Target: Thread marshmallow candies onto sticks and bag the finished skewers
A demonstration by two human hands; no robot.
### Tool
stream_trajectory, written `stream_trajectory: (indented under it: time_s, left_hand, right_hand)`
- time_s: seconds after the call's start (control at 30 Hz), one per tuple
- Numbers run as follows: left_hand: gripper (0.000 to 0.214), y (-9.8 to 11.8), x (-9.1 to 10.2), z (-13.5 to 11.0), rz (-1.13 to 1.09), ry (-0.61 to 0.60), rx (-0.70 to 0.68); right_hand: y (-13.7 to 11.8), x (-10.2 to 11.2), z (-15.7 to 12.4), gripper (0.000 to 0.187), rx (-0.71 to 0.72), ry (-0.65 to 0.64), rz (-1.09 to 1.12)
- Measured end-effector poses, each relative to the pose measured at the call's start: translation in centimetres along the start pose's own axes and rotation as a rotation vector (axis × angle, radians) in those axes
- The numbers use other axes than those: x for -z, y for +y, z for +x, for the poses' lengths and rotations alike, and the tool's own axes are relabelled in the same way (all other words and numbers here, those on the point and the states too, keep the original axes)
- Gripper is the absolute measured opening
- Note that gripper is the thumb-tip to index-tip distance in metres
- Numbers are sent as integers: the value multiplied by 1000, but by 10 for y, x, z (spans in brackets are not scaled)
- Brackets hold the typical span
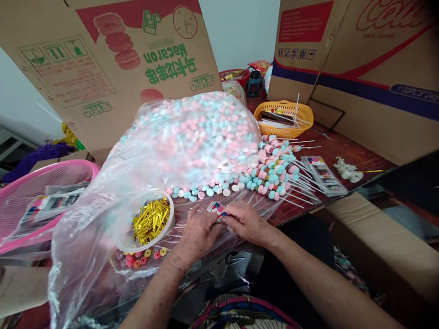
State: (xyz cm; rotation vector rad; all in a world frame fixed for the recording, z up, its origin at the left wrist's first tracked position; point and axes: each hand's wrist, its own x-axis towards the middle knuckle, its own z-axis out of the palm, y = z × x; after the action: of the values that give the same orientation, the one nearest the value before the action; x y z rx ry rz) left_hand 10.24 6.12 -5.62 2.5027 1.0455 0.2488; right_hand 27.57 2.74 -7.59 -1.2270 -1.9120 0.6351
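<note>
Near the table's front edge, my left hand (200, 232) and my right hand (246, 223) meet, fingers closed around a small printed plastic packet (216, 208). White, pink and dark blue show on its end; the rest is hidden by my fingers. Just beyond lie loose pink, blue and white candies (207, 190). To the right, candy skewers (274, 171) are piled, their white sticks pointing toward me. Left of my left hand stands a round clear tub (172, 214) holding gold twist ties (152, 221). Several ring-shaped gummies (137, 262) lie in front of the tub.
A large clear bag of candies (192, 137) fills the table's middle. An orange basket (303, 111) stands behind the skewers, with printed bags (324, 176) to their right. A pink basket (78, 170) is at left. Cardboard boxes (130, 87) rise behind; an open carton (387, 242) sits at lower right.
</note>
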Motion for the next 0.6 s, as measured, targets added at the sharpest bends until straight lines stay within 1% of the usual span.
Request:
stream_trajectory:
  time_s: [0.07, 0.13, 0.17, 0.23, 0.3, 0.33, 0.4, 0.47, 0.5, 0.53, 0.6]
  left_hand:
    - [15, 0, 0, -4, 54, 30, 74]
    - [19, 2, -5, -9, 87, 110, 171]
    - [18, 4, -10, -12, 65, 155, 209]
    - [10, 5, -21, -17, -61, 258, 252]
    - [15, 6, -29, -21, -215, 335, 238]
    - [18, 5, -31, -22, -276, 348, 210]
    - [18, 3, -30, -22, -356, 310, 144]
    - [19, -1, -23, -18, -381, 220, 98]
    - [20, -4, -19, -16, -375, 174, 88]
    - [21, -7, -15, -13, -356, 130, 84]
    - [25, -12, -9, -7, -273, 53, 102]
  right_hand:
    - [-1, -4, 0, 27, -86, 73, 16]
    - [-3, -9, -1, 30, -143, 137, 28]
    - [-4, -11, -3, 30, -158, 149, 33]
    - [-5, -12, -7, 30, -199, 161, 43]
    - [-5, -9, -12, 33, -251, 176, 76]
    - [-4, -7, -15, 34, -280, 182, 114]
    - [-2, 0, -18, 30, -316, 150, 242]
    - [2, 4, -20, 20, -314, 50, 363]
    - [4, 4, -19, 18, -309, 5, 387]
    - [7, 2, -18, 15, -300, -12, 367]
    - [13, -6, -14, 15, -289, 34, 248]
